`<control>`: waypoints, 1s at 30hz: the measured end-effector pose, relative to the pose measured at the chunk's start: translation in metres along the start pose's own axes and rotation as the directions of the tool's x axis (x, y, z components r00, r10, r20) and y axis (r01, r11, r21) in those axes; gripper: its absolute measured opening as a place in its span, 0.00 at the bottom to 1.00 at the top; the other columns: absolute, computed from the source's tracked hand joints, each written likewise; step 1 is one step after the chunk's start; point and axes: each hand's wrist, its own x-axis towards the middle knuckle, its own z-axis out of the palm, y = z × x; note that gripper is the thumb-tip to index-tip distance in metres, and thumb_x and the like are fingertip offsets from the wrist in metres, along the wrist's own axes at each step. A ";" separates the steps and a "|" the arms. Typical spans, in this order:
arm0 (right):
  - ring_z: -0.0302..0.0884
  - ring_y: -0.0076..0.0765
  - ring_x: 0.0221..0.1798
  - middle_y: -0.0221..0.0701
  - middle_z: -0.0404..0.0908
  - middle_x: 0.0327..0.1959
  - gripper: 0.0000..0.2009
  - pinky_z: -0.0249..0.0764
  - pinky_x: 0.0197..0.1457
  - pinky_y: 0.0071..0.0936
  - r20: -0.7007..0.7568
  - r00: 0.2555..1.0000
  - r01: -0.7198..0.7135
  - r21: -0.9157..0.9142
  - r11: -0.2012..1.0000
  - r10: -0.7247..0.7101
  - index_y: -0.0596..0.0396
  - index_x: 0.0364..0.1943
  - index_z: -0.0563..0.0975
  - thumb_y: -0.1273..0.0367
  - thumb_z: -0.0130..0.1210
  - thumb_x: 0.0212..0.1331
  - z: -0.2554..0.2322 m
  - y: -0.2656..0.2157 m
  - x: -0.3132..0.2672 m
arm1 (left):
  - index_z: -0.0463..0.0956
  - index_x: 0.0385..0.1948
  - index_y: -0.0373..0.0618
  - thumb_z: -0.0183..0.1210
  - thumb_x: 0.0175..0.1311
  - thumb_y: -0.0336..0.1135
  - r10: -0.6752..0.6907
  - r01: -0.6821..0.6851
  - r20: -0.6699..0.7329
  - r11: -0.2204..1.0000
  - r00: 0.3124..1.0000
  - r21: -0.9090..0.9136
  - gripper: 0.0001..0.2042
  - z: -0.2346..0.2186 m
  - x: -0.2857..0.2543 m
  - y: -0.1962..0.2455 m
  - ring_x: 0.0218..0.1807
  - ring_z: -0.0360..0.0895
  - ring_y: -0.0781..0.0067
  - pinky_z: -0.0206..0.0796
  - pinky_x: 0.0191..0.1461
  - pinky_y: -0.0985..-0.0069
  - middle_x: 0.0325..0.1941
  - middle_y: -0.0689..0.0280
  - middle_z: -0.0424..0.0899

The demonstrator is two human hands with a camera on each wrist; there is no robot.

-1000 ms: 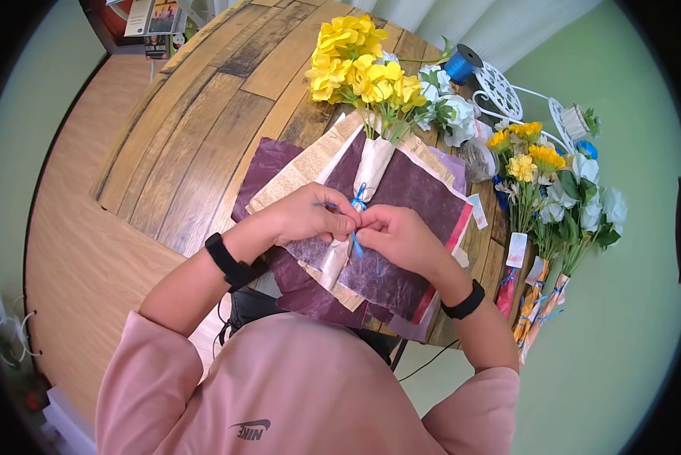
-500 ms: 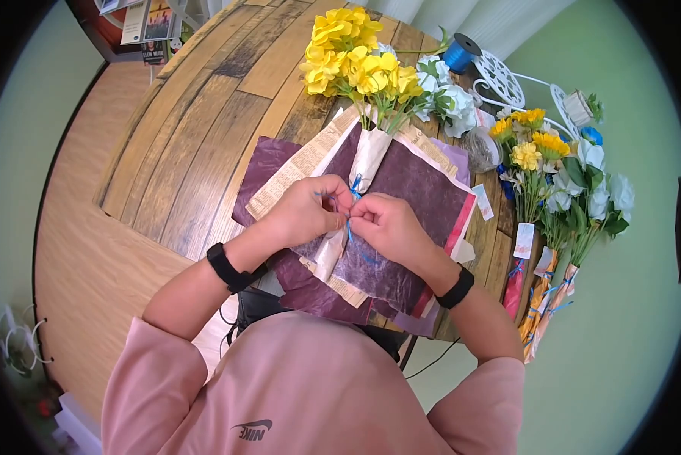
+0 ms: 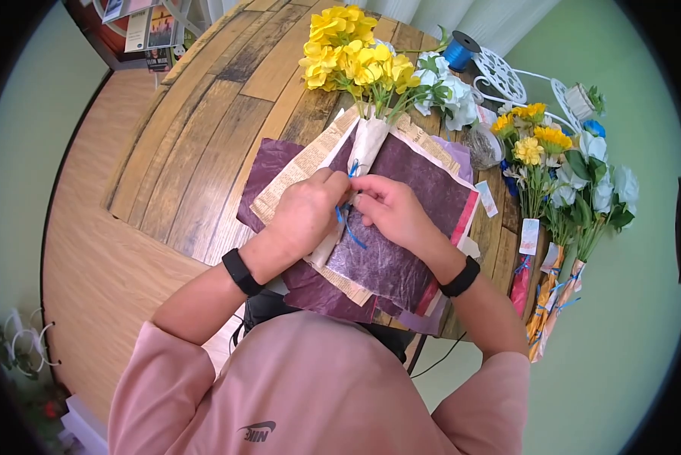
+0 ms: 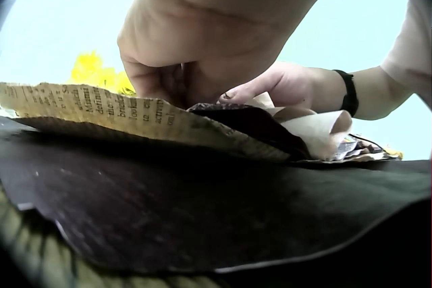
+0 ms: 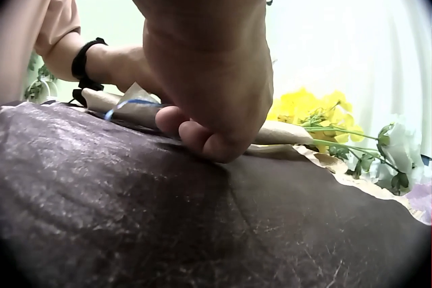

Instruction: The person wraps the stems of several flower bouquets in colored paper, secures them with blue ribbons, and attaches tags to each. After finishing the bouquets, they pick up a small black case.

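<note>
A bunch of yellow flowers (image 3: 359, 57) stands out of a pale paper wrap (image 3: 371, 138) rolled round the stems. Blue ribbon (image 3: 353, 231) is tied about the wrap's middle, its loose tail trailing over dark purple paper (image 3: 424, 186). My left hand (image 3: 304, 212), back upward, pinches the ribbon at the knot and hides part of it. Close beside it, my right hand (image 3: 392, 208) has thumb and forefinger on the ribbon, the other fingers curled. In the right wrist view, a blue strand (image 5: 128, 104) runs out by the curled fingers (image 5: 196, 136).
Newsprint-patterned paper (image 3: 295, 178) lies beneath the purple sheet. White flowers (image 3: 454, 98), a blue ribbon spool (image 3: 460, 51) and a clear jar (image 3: 483, 145) stand behind. Several wrapped bouquets (image 3: 556, 292) lie along the wooden table's (image 3: 196, 152) right side.
My left hand has turned over further and moved in across the knot, covering more of the wrap. My right fingers shifted slightly, and the ribbon's tail now swings out to the right.
</note>
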 end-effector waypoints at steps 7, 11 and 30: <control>0.76 0.18 0.27 0.28 0.82 0.29 0.10 0.74 0.31 0.19 0.143 0.987 -0.077 0.037 0.996 0.071 0.63 0.43 0.81 0.75 0.56 0.59 -0.012 -0.002 0.015 | 0.73 0.31 0.42 0.63 0.56 0.28 0.028 -0.032 -0.078 0.999 0.997 -0.040 0.06 0.000 -0.001 -0.001 0.33 0.79 0.51 0.71 0.34 0.62 0.32 0.57 0.78; 0.77 0.20 0.27 0.28 0.81 0.28 0.09 0.75 0.32 0.19 0.138 0.987 -0.078 0.005 0.997 0.076 0.63 0.42 0.80 0.75 0.58 0.58 -0.014 0.001 0.016 | 0.74 0.31 0.42 0.64 0.55 0.28 0.053 -0.057 -0.057 0.997 0.997 -0.059 0.07 -0.003 0.000 -0.002 0.33 0.79 0.52 0.71 0.35 0.63 0.31 0.57 0.78; 0.68 0.16 0.22 0.23 0.72 0.18 0.03 0.63 0.23 0.20 -0.050 0.999 -0.030 -0.401 0.916 0.011 0.56 0.27 0.75 0.73 0.54 0.55 -0.024 0.014 0.014 | 0.81 0.26 0.44 0.64 0.49 0.31 -0.099 0.102 0.167 0.995 0.981 -0.013 0.04 -0.015 -0.004 -0.024 0.40 0.78 0.55 0.69 0.42 0.64 0.34 0.61 0.80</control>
